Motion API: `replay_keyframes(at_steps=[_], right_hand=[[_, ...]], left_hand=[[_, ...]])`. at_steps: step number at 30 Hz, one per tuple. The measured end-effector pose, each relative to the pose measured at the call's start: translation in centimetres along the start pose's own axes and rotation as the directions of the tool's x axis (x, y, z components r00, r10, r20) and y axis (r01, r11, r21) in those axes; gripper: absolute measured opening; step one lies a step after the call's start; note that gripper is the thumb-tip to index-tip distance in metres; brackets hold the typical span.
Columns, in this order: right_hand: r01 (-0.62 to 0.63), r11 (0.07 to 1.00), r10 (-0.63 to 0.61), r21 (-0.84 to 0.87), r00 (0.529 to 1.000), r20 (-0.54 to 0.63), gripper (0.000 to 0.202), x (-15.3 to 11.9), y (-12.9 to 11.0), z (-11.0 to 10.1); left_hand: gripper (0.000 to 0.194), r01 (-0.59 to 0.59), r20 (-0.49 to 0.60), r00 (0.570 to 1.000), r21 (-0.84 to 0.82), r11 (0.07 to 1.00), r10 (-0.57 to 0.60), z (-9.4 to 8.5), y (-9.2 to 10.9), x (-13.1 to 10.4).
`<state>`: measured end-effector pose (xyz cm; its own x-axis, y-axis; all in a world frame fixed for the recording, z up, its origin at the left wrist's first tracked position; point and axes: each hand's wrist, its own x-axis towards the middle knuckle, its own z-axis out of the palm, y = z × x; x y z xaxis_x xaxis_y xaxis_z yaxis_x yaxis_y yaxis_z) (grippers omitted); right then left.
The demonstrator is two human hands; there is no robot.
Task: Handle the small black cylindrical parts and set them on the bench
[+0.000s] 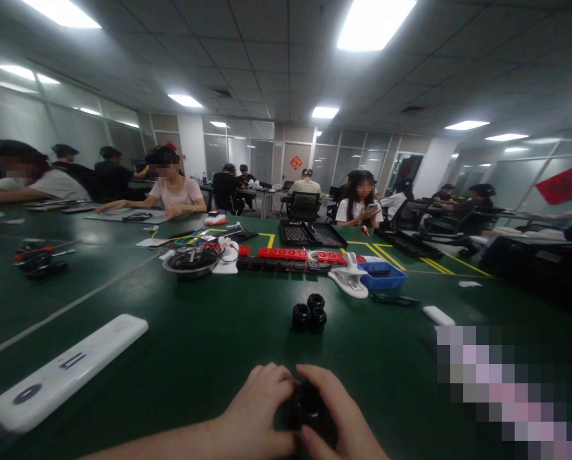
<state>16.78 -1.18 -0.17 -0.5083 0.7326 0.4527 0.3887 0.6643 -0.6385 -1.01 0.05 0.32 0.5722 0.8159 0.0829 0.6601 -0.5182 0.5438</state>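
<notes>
At the near edge of the green table, my left hand and my right hand are closed around a black ring-shaped part. It is glossy and rounded, with a round opening facing up, and my fingers and the dark table blur its lower outline. My right thumb and fingers curve around its right side, while my left fingers meet its left side. Just beyond my hands, three similar black ring-shaped parts sit clustered on the table.
A long white device lies at left. Farther back are a metal bowl, red strips, a white clamp stand, a blue bin and black trays. Tools lie far left. Several people sit around.
</notes>
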Motion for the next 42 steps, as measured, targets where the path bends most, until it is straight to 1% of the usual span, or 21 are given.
replay_keyframes(at_steps=[3,4,6,8,9,12,14,16,18,22,24,26,28,32,34,38,40,42], right_hand=[[-0.062,0.998,0.061,-0.017,0.997,-0.036,0.055,0.0,-0.1,0.0],[-0.087,0.996,0.086,-0.026,0.995,-0.051,0.052,0.1,-0.1,0.0],[-0.119,0.992,0.117,-0.037,0.992,-0.054,0.039,0.3,-0.3,0.0],[-0.111,0.993,0.109,-0.037,0.993,-0.052,0.028,0.5,-0.4,0.0],[-0.086,0.996,0.084,-0.033,0.995,-0.060,0.026,0.6,-0.4,0.0],[0.007,1.000,-0.008,-0.008,0.996,-0.091,0.034,0.5,-0.3,-0.1],[0.035,0.999,-0.035,0.010,0.997,-0.067,0.044,0.2,-0.1,-0.1],[0.014,1.000,-0.013,0.014,0.999,-0.029,0.053,-0.1,0.2,0.0],[-0.041,0.999,0.041,0.002,0.999,-0.023,0.059,-0.4,0.4,0.1],[-0.166,0.986,0.165,-0.009,0.984,-0.072,0.056,-0.3,0.3,0.2],[-0.210,0.977,0.209,-0.021,0.977,-0.036,0.047,0.1,-0.1,0.1],[-0.219,0.975,0.219,-0.035,0.975,0.020,0.037,0.4,-0.5,0.0],[-0.181,0.983,0.182,-0.031,0.982,0.042,0.033,0.6,-0.7,-0.1],[-0.049,0.999,0.050,0.015,0.999,-0.008,0.044,0.4,-0.6,0.0],[-0.027,0.999,0.027,0.032,1.000,0.007,0.051,0.2,-0.3,0.0],[-0.059,0.998,0.055,0.028,0.992,0.113,0.066,0.0,0.1,0.0],[-0.085,0.996,0.083,0.011,0.990,0.112,0.072,0.0,0.1,-0.1],[-0.124,0.992,0.125,-0.020,0.989,0.075,0.068,0.2,-0.1,-0.2]], left_hand=[[0.026,0.003,0.011,1.000,0.008,1.000,-0.003,-0.1,0.1,-0.1],[0.025,0.003,0.014,1.000,0.012,1.000,-0.003,-0.1,0.1,-0.1],[0.025,0.003,0.015,1.000,0.018,1.000,-0.004,-0.1,0.1,-0.1],[0.025,0.002,0.012,1.000,0.018,1.000,-0.003,-0.1,0.1,-0.1],[0.025,0.003,0.011,1.000,0.015,1.000,-0.003,-0.1,0.1,-0.1],[0.026,0.007,0.004,1.000,0.004,1.000,-0.007,0.1,0.1,-0.1],[0.027,0.007,-0.005,1.000,-0.003,1.000,-0.007,0.1,0.0,-0.1],[0.027,0.002,-0.011,1.000,-0.011,1.000,-0.002,0.2,0.0,-0.2],[0.026,-0.005,-0.010,1.000,-0.018,1.000,0.004,0.1,0.0,-0.3],[0.026,0.004,0.002,1.000,-0.014,1.000,-0.004,-0.2,0.1,-0.3],[0.026,0.012,0.004,1.000,-0.006,1.000,-0.012,-0.2,0.2,-0.3],[0.025,0.010,0.006,1.000,-0.001,1.000,-0.010,-0.2,0.2,-0.2],[0.024,0.002,0.000,1.000,0.001,1.000,-0.002,-0.1,0.0,-0.2],[0.028,-0.010,-0.016,1.000,-0.008,1.000,0.010,0.3,-0.3,-0.1],[0.030,-0.006,-0.014,1.000,-0.015,1.000,0.006,0.3,-0.4,-0.1],[0.033,0.028,0.000,1.000,-0.024,0.999,-0.028,0.3,-0.4,-0.2],[0.032,0.040,0.007,0.999,-0.024,0.999,-0.040,0.2,-0.3,-0.2],[0.030,0.025,0.006,1.000,-0.024,0.999,-0.025,0.1,-0.3,-0.2]])
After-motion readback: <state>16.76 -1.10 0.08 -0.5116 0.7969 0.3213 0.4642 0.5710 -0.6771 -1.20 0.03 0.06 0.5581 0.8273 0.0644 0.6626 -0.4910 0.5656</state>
